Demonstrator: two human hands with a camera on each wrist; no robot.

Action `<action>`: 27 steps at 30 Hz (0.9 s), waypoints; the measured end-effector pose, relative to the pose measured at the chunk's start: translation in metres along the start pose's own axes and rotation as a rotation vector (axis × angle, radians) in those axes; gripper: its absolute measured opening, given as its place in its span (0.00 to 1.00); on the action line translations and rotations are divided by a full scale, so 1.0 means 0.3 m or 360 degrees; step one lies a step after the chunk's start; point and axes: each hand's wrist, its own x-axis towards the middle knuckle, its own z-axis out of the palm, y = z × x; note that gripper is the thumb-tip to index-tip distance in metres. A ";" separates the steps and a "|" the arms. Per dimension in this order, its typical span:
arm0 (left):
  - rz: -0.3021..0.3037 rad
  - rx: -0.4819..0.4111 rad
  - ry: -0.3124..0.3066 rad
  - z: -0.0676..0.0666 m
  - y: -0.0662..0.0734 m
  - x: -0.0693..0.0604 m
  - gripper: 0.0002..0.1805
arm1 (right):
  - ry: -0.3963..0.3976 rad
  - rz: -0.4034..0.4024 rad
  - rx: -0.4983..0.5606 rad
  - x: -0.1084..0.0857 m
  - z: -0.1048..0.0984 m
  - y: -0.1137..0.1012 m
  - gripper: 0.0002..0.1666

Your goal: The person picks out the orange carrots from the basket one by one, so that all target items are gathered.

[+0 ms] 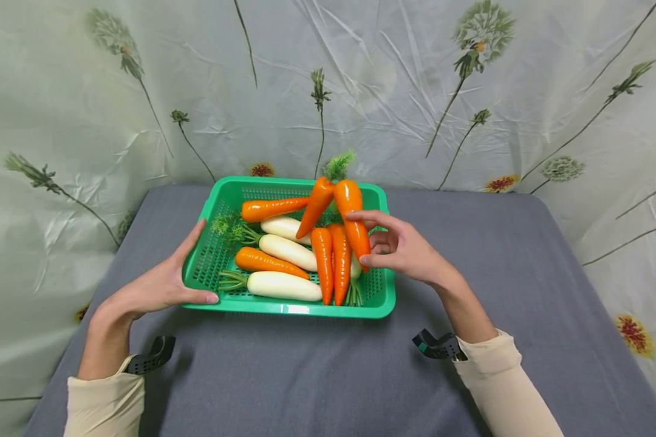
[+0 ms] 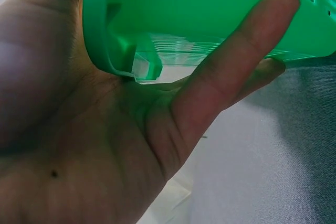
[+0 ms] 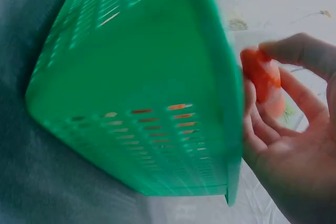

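Observation:
My right hand (image 1: 410,249) pinches an orange carrot (image 1: 354,229) between thumb and fingers over the right part of a green plastic basket (image 1: 306,308). In the right wrist view, that carrot (image 3: 260,77) shows partly, just beyond the basket's rim. My left hand (image 1: 153,288) rests against the basket's left end, thumb at the front corner; its fingers look straight along the outside wall in the left wrist view. Inside lie several carrots (image 1: 270,261) and several white radishes (image 1: 284,286) with green stems. Another carrot (image 1: 317,203) leans atop them, beside the held one.
A grey cloth (image 1: 284,376) covers the table under the basket. Behind stands a pale curtain (image 1: 372,91) printed with dandelions and flowers. Dark straps (image 1: 152,358) sit on both wrists.

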 end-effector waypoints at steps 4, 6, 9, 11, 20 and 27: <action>-0.0005 -0.0001 0.0006 -0.001 -0.003 -0.001 0.76 | 0.0209 -0.0009 -0.0322 0.002 0.014 0.012 0.40; -0.0007 -0.0003 0.0005 0.000 -0.004 -0.001 0.76 | 0.0287 0.0018 -0.0417 0.000 0.017 0.011 0.40; -0.0004 -0.0011 0.0004 0.002 -0.007 0.002 0.76 | 0.0366 0.0061 -0.0471 -0.008 0.013 0.001 0.40; -0.0004 -0.0015 0.0003 0.002 -0.007 0.004 0.76 | 0.0387 0.0070 -0.0490 -0.014 0.004 -0.004 0.40; -0.0027 -0.0023 0.0000 0.001 -0.001 0.002 0.76 | 0.0327 0.0137 -0.0251 -0.067 -0.063 0.004 0.40; -0.0024 -0.0049 0.0000 0.003 -0.003 -0.001 0.76 | 0.0268 0.0157 -0.0177 -0.115 -0.108 0.029 0.37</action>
